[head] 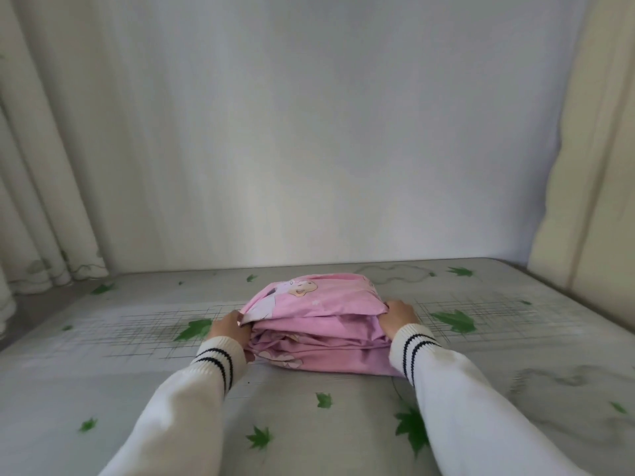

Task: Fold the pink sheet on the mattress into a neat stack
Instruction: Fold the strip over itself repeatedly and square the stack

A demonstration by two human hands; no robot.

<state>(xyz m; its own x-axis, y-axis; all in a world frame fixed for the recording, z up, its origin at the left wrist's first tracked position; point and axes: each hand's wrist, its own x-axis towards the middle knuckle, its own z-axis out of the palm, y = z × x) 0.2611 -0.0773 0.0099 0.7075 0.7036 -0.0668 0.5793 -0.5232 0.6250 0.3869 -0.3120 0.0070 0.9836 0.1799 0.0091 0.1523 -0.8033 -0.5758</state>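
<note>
Soft pink sheet [319,324] in puffy layered folds, fingers [395,309] of both hands pinching its sides.

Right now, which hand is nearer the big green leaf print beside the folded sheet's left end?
Left. The left hand grips the pink sheet just beside that leaf print; the right hand holds the opposite end.

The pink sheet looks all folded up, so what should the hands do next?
Probably press down and square the edges. The sheet is already a thick bundle on the mattress, but its layers bulge unevenly. The left hand and right hand grip its two ends.
</note>
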